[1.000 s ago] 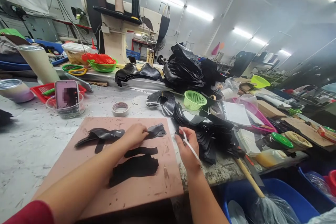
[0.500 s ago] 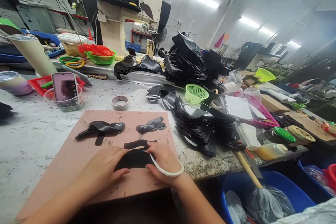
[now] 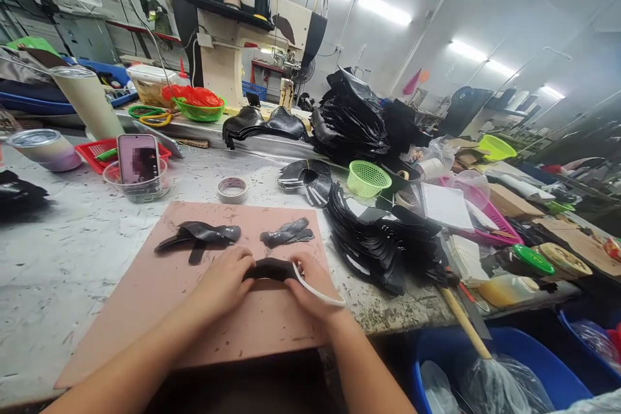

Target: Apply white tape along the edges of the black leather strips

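Note:
My left hand [image 3: 228,277] and my right hand [image 3: 313,284] grip the two ends of a curved black leather-like piece [image 3: 272,269], low over the pink board [image 3: 262,330]. The thumbs are at its near edge and the fingers at the far side. A white band [image 3: 317,292] runs across my right hand towards the wrist. Just beyond my hands lie two small bunches of black strips with white markings, a left bunch [image 3: 206,233] and a right bunch [image 3: 288,232]. My fingers hide the ends of the held piece.
A roll of tape [image 3: 232,198] sits past the board. A phone [image 3: 138,162] leans in a clear tub at left. Stacked black pieces [image 3: 366,246] and a green basket [image 3: 361,187] stand at right. Behind is a sewing machine [image 3: 220,68]; a blue bin [image 3: 533,356] is below right.
Both hands have moved away from me over the board. The wide black piece between them no longer shows; a narrow curved one is now held at both ends. The view has shifted slightly.

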The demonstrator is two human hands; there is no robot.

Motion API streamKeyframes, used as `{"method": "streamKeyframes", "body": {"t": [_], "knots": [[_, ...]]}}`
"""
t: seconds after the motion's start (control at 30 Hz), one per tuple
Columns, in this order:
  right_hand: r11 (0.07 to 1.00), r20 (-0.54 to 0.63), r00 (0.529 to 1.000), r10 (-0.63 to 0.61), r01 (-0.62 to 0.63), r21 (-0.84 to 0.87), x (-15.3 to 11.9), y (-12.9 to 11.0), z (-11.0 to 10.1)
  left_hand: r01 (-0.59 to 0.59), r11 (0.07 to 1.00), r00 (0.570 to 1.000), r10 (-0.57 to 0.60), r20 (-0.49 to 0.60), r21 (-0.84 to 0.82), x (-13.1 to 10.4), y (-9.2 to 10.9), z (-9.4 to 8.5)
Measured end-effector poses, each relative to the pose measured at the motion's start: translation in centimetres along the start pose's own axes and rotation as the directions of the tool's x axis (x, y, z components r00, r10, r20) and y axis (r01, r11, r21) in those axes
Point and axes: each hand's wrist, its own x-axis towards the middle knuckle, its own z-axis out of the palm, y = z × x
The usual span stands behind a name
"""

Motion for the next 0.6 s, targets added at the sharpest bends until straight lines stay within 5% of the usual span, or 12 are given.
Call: {"method": "streamKeyframes", "body": {"t": [0.17, 0.3, 0.5, 0.6], "knots": [[0.99, 0.035, 0.993, 0.113, -0.11, -0.083, 1.2, -0.4, -0.2, 0.07, 0.997, 0.997, -0.069, 0.043, -0.017, 2.0, 0.0, 0.0], [0.986, 0.048, 0.987, 0.151, -0.153, 0.059, 0.9, -0.3, 0.0, 0.041, 0.999, 0.997, -0.039, 0.066, -0.026, 2.0, -0.3, 0.3], [0.854, 0.006, 0.989, 0.148, -0.131, 0.503, 0.0, 0.4, -1.4, -0.149, 0.988, 0.989, 0.148, -0.018, -0.032, 0.9, -0.4, -0.1], [0.843, 0.133, 0.99, 0.043, -0.107, 0.527, 0.3, -0.4, -1.6, -0.304, 0.952, 0.942, 0.297, -0.157, -0.024, 0.9, -0.4, 0.0]]}}
